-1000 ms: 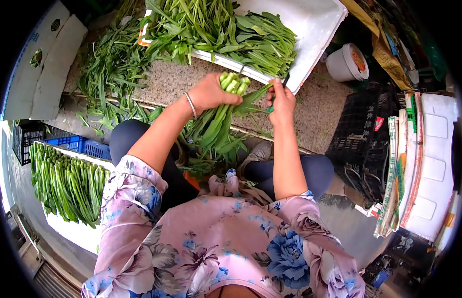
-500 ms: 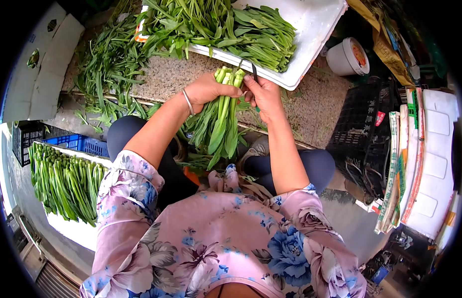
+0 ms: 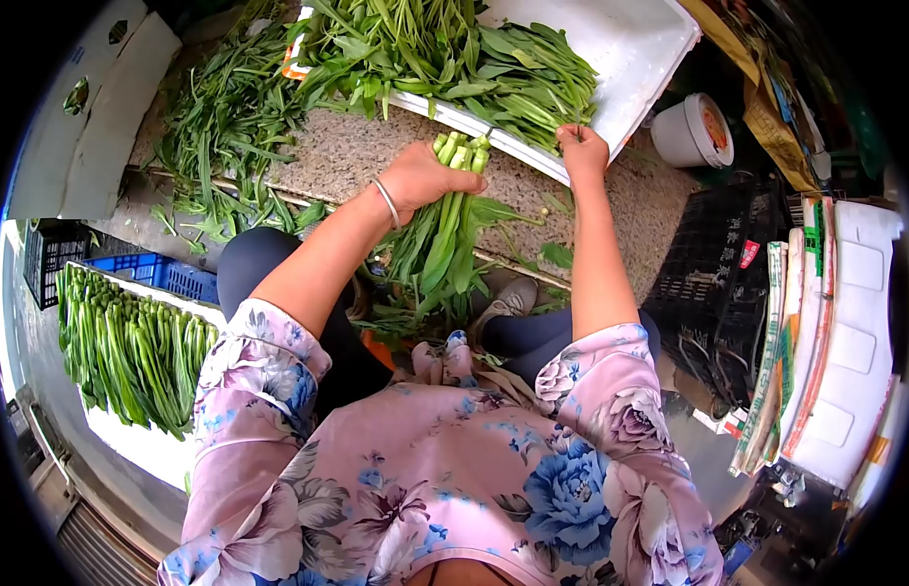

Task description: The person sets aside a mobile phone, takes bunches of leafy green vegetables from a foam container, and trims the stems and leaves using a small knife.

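A bunch of leafy greens point(image 3: 443, 244) is in my left hand point(image 3: 430, 181), whose fingers wrap round the thick, pale green stems. The cut stem ends point up and the leaves hang toward my knees. Farther right, my right hand point(image 3: 583, 151) is closed in a pinch at the near rim of a white foam box point(image 3: 640, 49), against the stem ends of the greens lying there point(image 3: 532, 73). What is between those fingers is too small to make out. More loose greens point(image 3: 396, 44) fill the left side of the box.
Loose leaves point(image 3: 225, 127) are heaped on the stone ledge point(image 3: 347, 146). Bundled greens point(image 3: 132, 342) stand in rows on the left, beside a blue crate point(image 3: 181, 276). On the right are a white bucket point(image 3: 684, 132), a black crate point(image 3: 713, 254) and stacked foam lids point(image 3: 840, 342).
My right hand has left the held bunch and moved right to the greens in the foam box. The dark blade seen in it earlier no longer shows clearly. My left hand keeps its hold.
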Tool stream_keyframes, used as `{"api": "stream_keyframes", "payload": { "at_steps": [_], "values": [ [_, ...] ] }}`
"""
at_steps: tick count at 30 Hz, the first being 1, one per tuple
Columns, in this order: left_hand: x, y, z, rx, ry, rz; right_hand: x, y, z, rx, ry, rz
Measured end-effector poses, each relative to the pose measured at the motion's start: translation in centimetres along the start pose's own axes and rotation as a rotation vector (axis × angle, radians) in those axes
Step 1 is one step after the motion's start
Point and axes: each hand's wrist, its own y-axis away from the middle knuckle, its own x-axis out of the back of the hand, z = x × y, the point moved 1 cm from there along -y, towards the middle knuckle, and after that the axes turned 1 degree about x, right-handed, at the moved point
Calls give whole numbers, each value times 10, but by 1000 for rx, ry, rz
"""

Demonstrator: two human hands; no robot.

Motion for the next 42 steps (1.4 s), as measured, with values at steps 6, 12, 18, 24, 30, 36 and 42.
{"api": "stream_keyframes", "payload": {
  "at_steps": [6,12,18,24,30,36,42],
  "values": [
    [-2,6,6,-291,-645,48,50,51,-26,-150,-843,-146],
    [-33,40,11,-874,-944,4,67,114,-39,234,-323,-263],
    [-29,29,0,-578,-809,-149,44,141,-53,212,-439,-316],
    [-22,22,-2,-545,-479,-110,37,155,-64,-48,-815,-466],
    [-16,20,-4,-539,-545,-144,23,153,-43,-161,-904,-560],
    [-7,21,3,-458,-592,-57,11,137,10,-361,-196,-526],
    [-11,17,7,-361,-13,-57,4,47,-26,131,208,45]
  ]
}}
